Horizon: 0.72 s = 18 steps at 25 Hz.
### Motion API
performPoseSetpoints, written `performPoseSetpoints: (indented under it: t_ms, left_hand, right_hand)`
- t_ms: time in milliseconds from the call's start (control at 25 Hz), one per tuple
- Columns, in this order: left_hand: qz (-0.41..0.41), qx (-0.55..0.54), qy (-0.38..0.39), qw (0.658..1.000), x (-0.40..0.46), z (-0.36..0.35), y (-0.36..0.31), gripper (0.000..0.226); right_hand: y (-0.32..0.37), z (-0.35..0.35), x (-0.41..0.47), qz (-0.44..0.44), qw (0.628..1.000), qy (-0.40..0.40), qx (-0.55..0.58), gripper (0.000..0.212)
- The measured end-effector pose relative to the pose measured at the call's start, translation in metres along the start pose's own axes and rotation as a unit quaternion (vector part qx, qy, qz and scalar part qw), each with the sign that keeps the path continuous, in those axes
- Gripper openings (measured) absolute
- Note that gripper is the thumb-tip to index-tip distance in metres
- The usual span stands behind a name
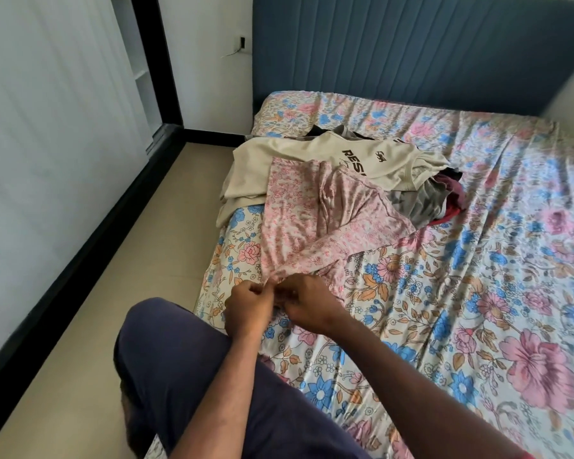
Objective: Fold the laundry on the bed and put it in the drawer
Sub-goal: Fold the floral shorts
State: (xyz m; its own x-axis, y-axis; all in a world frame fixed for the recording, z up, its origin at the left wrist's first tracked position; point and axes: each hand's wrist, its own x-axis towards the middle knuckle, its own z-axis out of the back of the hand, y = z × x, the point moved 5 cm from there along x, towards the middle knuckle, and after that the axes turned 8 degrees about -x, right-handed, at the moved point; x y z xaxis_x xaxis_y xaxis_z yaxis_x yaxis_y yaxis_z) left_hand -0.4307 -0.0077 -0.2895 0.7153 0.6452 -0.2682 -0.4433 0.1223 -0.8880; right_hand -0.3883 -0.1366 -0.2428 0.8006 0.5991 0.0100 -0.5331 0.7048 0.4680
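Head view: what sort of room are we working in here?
Most likely a home bedroom: a bed with a floral sheet, a padded blue headboard against the wall, and a pile of clothes that both hands are sorting.

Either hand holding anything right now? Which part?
Both. The left hand and right hand pinch the near edge of the pink floral garment, close together; the rest lies spread on the bed.
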Motion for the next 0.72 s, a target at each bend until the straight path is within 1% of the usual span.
performPoseSetpoints:
  t_ms: [40,80,120,160,200,240,280,360,480,560,640,680,720]
  left_hand:
    - [-0.01,0.025,-0.004,1.0,-0.001,-0.001,-0.002,0.034]
    - [-0.021,0.044,-0.012,0.999,-0.002,-0.001,-0.004,0.031]
    - [-0.031,0.057,-0.02,0.998,-0.003,-0.001,-0.005,0.029]
    - [-0.039,0.064,-0.026,0.997,-0.003,-0.001,-0.006,0.03]
    - [-0.044,0.071,-0.027,0.996,-0.003,-0.001,-0.006,0.032]
    - [-0.049,0.077,-0.024,0.996,-0.003,-0.001,-0.007,0.034]
    - [-0.054,0.08,-0.017,0.995,-0.002,-0.002,-0.007,0.035]
    - [-0.051,0.066,0.011,0.996,0.001,0.0,-0.004,0.035]
    - [-0.029,0.029,0.07,0.997,0.003,0.005,0.006,0.027]
    - [-0.021,0.049,0.103,0.993,0.0,0.009,0.012,0.026]
    - [-0.021,0.078,0.115,0.99,-0.005,0.011,0.013,0.029]
    - [-0.022,0.087,0.113,0.99,-0.007,0.011,0.013,0.031]
    - [-0.027,0.093,0.109,0.989,-0.008,0.009,0.009,0.033]
  right_hand:
    - [-0.014,0.007,-0.007,-0.04,0.998,-0.028,0.038,0.02]
    - [-0.031,0.015,-0.017,-0.091,0.991,-0.077,0.053,0.022]
    - [-0.049,0.021,-0.029,-0.141,0.98,-0.131,0.045,0.024]
    - [-0.065,0.025,-0.041,-0.185,0.97,-0.159,0.015,0.025]
    - [-0.077,0.025,-0.05,-0.222,0.962,-0.16,-0.002,0.027]
    - [-0.087,0.023,-0.056,-0.25,0.957,-0.149,0.006,0.03]
    - [-0.094,0.022,-0.058,-0.265,0.954,-0.137,0.039,0.031]
    - [-0.098,0.024,-0.057,-0.26,0.953,-0.109,0.108,0.029]
    - [-0.097,0.025,-0.064,-0.257,0.955,-0.026,0.147,0.024]
    - [-0.097,0.02,-0.079,-0.263,0.946,0.025,0.189,0.021]
    - [-0.097,0.018,-0.096,-0.254,0.93,0.071,0.255,0.021]
    - [-0.101,0.019,-0.101,-0.25,0.92,0.076,0.292,0.024]
    - [-0.109,0.025,-0.1,-0.254,0.909,0.052,0.327,0.027]
